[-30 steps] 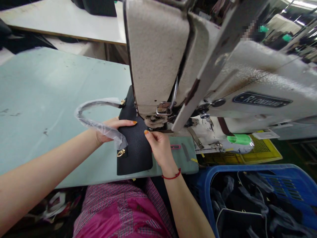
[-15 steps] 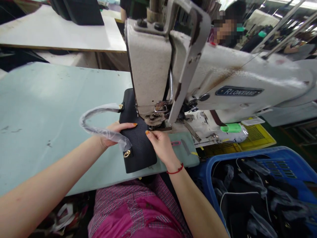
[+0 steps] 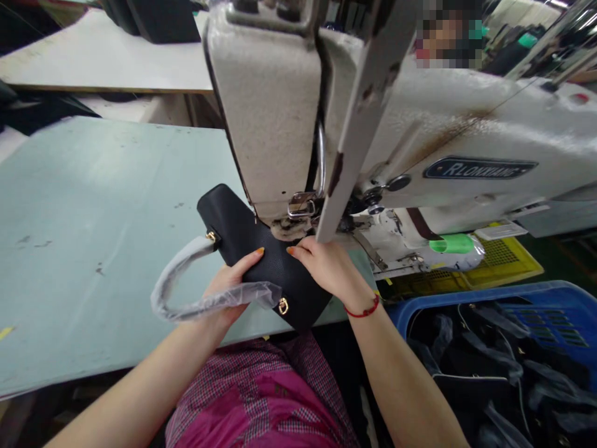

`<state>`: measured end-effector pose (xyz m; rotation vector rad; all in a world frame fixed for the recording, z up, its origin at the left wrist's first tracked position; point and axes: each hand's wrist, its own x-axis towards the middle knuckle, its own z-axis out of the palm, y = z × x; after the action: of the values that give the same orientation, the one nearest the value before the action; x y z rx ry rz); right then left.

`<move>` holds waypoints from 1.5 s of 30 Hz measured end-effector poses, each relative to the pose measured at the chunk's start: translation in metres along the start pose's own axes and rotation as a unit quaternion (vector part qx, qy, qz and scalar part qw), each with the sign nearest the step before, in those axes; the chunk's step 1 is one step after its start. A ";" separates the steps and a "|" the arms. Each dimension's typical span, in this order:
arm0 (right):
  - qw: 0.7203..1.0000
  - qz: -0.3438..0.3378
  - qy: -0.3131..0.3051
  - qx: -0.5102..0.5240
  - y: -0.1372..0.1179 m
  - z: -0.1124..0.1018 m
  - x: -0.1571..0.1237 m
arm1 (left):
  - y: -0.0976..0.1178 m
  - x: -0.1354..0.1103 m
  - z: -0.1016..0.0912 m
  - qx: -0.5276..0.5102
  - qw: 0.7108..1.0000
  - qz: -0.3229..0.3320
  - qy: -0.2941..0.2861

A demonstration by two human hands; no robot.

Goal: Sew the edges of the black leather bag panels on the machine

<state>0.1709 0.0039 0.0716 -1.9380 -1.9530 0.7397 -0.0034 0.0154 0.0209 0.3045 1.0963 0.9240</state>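
Note:
A black pebbled-leather handbag [image 3: 261, 258] lies tilted on the table, its edge just under the sewing machine's presser foot [image 3: 289, 228]. My left hand [image 3: 228, 292] cups its near side, partly beneath a plastic-wrapped handle [image 3: 177, 292]. My right hand [image 3: 326, 264] presses on top of the leather, close to the foot. Gold metal fittings [image 3: 283, 306] join the handle to the bag at both ends. The bag's underside is hidden.
The cream machine head [image 3: 270, 106] rises directly ahead, and its arm runs right. A pale green table [image 3: 107, 211] spreads left. A blue crate [image 3: 494, 305] of black bags sits at lower right, beyond my right arm. A co-worker stands far right.
The handbag has swung from nearly upright in view to a diagonal, its far end moving left and its near end right. Both hands have turned with it, and the camera has shifted slightly.

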 end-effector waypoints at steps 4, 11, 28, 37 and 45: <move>0.996 -0.001 0.013 -0.090 -0.002 -0.012 0.003 | -0.025 -0.008 0.010 -0.078 0.996 0.030 0.026; 0.998 0.006 0.031 -0.045 0.003 -0.006 0.004 | -0.029 -0.006 0.011 -0.052 0.997 0.053 0.017; 0.997 -0.025 0.076 0.006 0.017 0.001 0.002 | -0.032 -0.012 0.015 -0.041 0.996 0.074 0.017; 0.995 -0.027 0.097 -0.010 0.017 0.006 0.002 | -0.026 -0.011 0.018 0.009 0.995 0.090 0.047; 0.992 -0.016 0.110 0.054 0.016 0.014 -0.001 | -0.012 -0.003 0.016 -0.023 0.997 0.067 0.034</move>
<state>0.1766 0.0003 0.0518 -1.8342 -1.7725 0.5830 0.0158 0.0091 0.0224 0.3137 1.1263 1.0837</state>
